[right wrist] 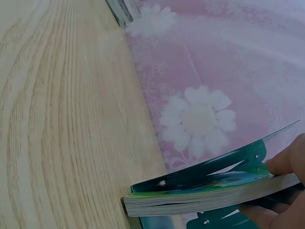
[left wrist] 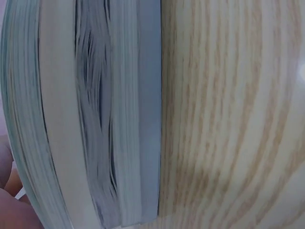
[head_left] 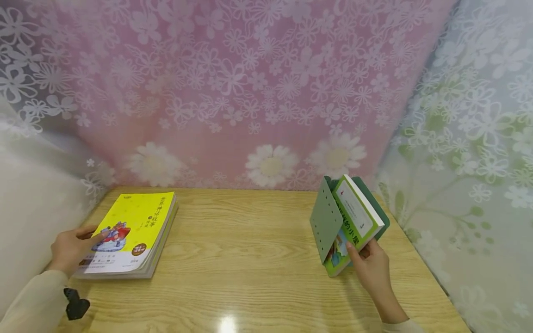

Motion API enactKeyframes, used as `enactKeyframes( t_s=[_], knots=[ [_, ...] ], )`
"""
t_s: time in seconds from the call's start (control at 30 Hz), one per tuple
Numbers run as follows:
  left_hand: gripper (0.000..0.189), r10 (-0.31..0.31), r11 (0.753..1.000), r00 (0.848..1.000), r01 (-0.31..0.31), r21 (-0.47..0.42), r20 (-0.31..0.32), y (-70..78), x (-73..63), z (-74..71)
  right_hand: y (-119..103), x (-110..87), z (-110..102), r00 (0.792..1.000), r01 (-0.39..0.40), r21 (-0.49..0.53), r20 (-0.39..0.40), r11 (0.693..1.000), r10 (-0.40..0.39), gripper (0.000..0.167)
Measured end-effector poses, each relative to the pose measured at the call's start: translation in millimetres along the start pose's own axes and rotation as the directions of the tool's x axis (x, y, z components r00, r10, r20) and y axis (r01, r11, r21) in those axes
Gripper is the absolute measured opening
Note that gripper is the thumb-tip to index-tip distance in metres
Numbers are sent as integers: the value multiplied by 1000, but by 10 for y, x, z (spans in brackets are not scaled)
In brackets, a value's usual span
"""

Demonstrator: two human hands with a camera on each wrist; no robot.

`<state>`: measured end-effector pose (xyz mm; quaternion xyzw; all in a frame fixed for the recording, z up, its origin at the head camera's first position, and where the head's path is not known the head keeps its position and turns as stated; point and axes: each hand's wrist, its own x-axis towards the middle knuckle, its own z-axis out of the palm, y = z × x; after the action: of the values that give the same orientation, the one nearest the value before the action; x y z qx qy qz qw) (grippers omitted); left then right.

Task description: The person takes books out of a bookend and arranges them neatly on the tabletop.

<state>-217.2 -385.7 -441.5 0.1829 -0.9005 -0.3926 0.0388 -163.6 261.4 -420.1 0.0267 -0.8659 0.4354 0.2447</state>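
On the left, a stack of books lies flat with a yellow-covered book on top. My left hand rests at its left edge, the thumb on the cover and the other fingers partly hidden. In the left wrist view, the stack's page edges fill the left side. At the right, my right hand grips a green picture-covered book by its near edge, thumb on the cover. This book tilts between the two upright plates of a green bookend with small holes. The right wrist view shows its pages.
Everything stands on a wood-grain table. Behind it hangs a pink flowered curtain, and a pale flowered curtain borders the right side. A small black object is by the left sleeve.
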Motion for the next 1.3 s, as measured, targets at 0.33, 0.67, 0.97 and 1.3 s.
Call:
enactKeyframes(
  t_s=[0.33,0.67,0.97,1.3],
  knots=[
    [84,-50,998,997,53,-44,50,38,26,-22,26,1,-98,997,-54,-32,-54,998,52,35],
    [96,34,997,994,-27,-69,104,253,24,39,34,-61,-381,989,-139,-92,-65,986,134,38],
    [89,199,979,975,-195,-54,99,459,-92,123,120,-141,-638,986,-168,-129,-16,977,167,40],
    [83,295,954,945,-285,-88,139,728,-220,335,183,-204,-853,986,-168,-172,-24,971,166,36]
  ],
)
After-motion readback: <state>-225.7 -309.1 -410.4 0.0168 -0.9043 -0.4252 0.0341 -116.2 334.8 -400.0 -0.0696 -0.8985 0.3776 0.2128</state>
